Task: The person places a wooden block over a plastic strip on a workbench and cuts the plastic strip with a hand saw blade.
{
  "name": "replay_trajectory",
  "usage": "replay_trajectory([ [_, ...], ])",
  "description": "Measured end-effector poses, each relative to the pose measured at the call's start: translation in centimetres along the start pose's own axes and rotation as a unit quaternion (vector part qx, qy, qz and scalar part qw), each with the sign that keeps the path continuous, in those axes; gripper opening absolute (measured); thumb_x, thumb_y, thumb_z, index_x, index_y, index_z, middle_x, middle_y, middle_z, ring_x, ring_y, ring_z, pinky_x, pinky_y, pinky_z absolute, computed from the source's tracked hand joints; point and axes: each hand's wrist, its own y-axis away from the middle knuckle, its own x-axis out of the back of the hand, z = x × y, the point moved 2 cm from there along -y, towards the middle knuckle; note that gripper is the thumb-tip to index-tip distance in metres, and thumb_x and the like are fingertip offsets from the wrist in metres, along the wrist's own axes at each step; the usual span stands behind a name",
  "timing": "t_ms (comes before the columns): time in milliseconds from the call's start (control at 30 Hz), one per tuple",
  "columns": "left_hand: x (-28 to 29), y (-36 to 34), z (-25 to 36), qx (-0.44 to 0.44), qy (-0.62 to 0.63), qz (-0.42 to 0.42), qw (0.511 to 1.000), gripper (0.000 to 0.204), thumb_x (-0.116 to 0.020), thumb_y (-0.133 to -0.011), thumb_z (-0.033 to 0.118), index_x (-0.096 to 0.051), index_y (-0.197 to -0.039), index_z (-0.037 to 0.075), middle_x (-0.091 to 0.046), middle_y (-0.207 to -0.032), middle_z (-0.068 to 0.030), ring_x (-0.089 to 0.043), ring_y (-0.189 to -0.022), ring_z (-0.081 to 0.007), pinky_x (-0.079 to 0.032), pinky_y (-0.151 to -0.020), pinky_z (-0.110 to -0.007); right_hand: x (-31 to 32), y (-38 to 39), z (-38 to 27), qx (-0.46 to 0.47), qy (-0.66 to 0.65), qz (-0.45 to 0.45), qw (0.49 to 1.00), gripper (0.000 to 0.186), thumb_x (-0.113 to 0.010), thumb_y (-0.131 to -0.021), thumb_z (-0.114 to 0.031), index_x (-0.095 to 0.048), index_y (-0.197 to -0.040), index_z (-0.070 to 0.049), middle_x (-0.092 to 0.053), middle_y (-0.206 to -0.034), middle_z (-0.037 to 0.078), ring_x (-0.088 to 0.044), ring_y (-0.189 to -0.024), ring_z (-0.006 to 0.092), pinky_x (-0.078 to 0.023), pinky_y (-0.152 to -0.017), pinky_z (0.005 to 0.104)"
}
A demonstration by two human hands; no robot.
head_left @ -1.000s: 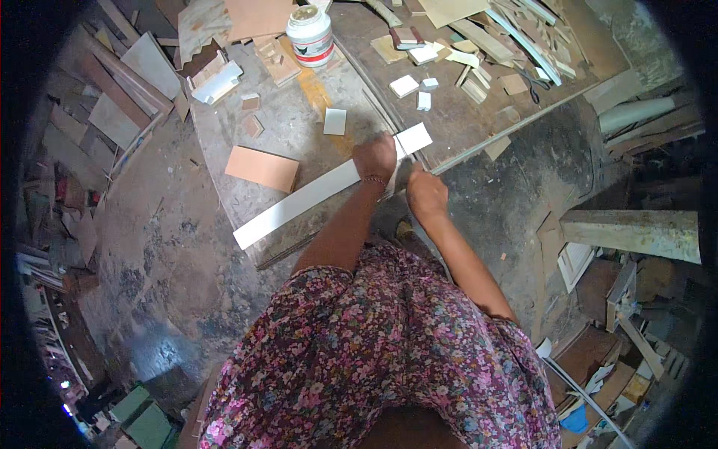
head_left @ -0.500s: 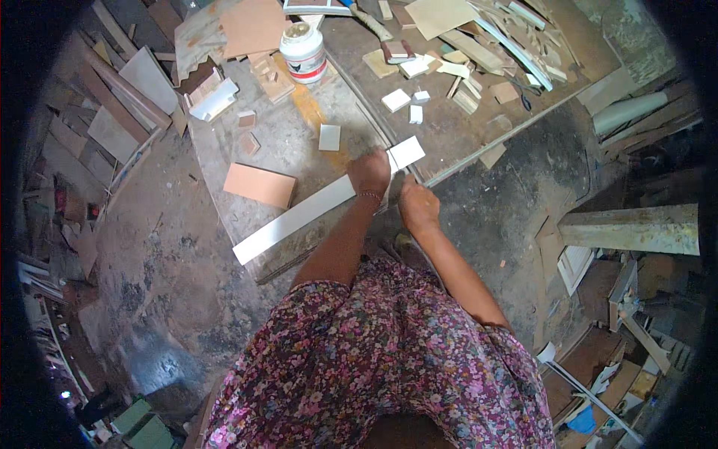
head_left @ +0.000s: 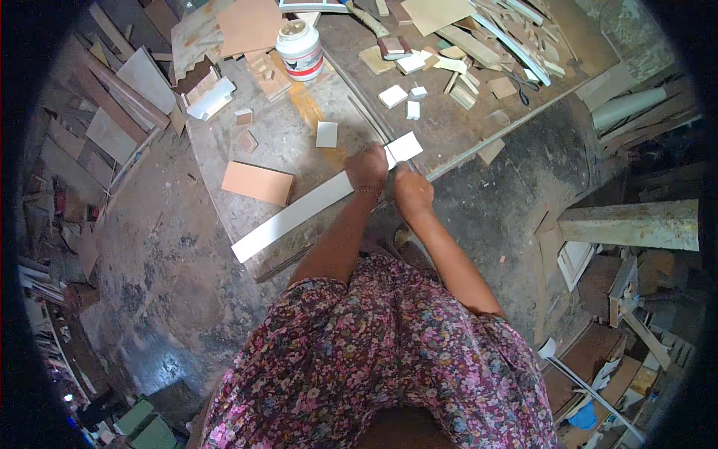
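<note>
A long white strip point(head_left: 288, 218) lies slantwise along the near edge of the worktable point(head_left: 224, 142). My left hand point(head_left: 367, 169) is closed over the strip near its right end, pressing it against the tabletop. Just right of the fingers, a thin dark line crosses the strip and sets off a short white end piece point(head_left: 406, 147). My right hand point(head_left: 413, 190) is closed in a fist at the table's edge, right below that line. Whatever it grips is mostly hidden by the fingers. An orange-brown block point(head_left: 258, 183) and a small white square point(head_left: 326, 135) lie beyond the strip.
A white glue jar point(head_left: 301, 56) stands at the back. Small white blocks point(head_left: 393, 96), wood offcuts point(head_left: 464, 45) and scissors point(head_left: 525, 86) lie on the table's right side. A hammer-like handle point(head_left: 368, 20) lies far back. Boards point(head_left: 116, 142) lean at the left.
My right hand has moved slightly up and left, closer to the strip. The left hand keeps its hold on the strip, and the whole view has shifted a little.
</note>
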Motion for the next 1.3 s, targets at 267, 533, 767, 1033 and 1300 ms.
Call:
replay_trajectory([
  [267, -1.0, 0.4, -0.8, -0.018, -0.026, 0.044, 0.999, 0.048, -0.028, -0.085, 0.031, -0.060, -0.060, 0.005, -0.061, -0.065, -0.0159, -0.060, -0.063, -0.0300, -0.041, -0.067, -0.043, 0.5, 1.9, -0.2, -0.023, -0.009, 0.000, 1.000, 0.019, -0.038, -0.080, -0.010, -0.052, -0.090, 0.000, -0.060, -0.080, 0.021, -0.060, -0.077, 0.0332, -0.048, -0.066, 0.0414],
  [533, -1.2, -0.1, -0.7, -0.040, -0.029, 0.033, 0.998, 0.039, -0.033, -0.084, 0.028, -0.060, -0.061, 0.009, -0.060, -0.062, -0.0139, -0.060, -0.060, -0.0299, -0.043, -0.062, -0.041, 0.0, -1.1, -0.8, 0.002, -0.018, 0.040, 0.999, 0.017, -0.039, -0.080, -0.011, -0.051, -0.088, -0.001, -0.061, -0.077, 0.020, -0.061, -0.073, 0.0339, -0.048, -0.065, 0.0417],
  [767, -0.5, 0.0, -0.2, -0.015, -0.016, 0.046, 0.999, 0.040, -0.033, -0.084, 0.029, -0.061, -0.064, 0.007, -0.061, -0.063, -0.0131, -0.060, -0.061, -0.0299, -0.043, -0.063, -0.042, -0.3, 0.9, 0.3, -0.018, 0.004, 0.023, 1.000, 0.015, -0.041, -0.080, -0.011, -0.051, -0.087, -0.001, -0.060, -0.077, 0.021, -0.061, -0.073, 0.0334, -0.048, -0.065, 0.0412],
  [1033, -0.9, 0.1, -0.8, -0.007, -0.027, 0.039, 0.999, 0.041, -0.034, -0.084, 0.030, -0.061, -0.064, 0.007, -0.061, -0.066, -0.0134, -0.059, -0.060, -0.0297, -0.044, -0.063, -0.041, -0.3, 1.1, 0.1, 0.008, -0.038, 0.021, 0.999, 0.018, -0.037, -0.081, -0.010, -0.048, -0.090, 0.001, -0.059, -0.079, 0.024, -0.059, -0.076, 0.0372, -0.046, -0.065, 0.0458],
  [1300, -0.7, 0.1, -0.4, -0.044, 0.008, 0.080, 0.996, 0.043, -0.035, -0.084, 0.030, -0.061, -0.058, 0.007, -0.059, -0.058, -0.0138, -0.059, -0.054, -0.0286, -0.044, -0.058, -0.041, 0.2, -0.7, -0.7, 0.006, -0.038, 0.024, 0.999, 0.019, -0.039, -0.079, -0.009, -0.048, -0.092, 0.002, -0.059, -0.080, 0.023, -0.059, -0.077, 0.0367, -0.047, -0.065, 0.0447],
])
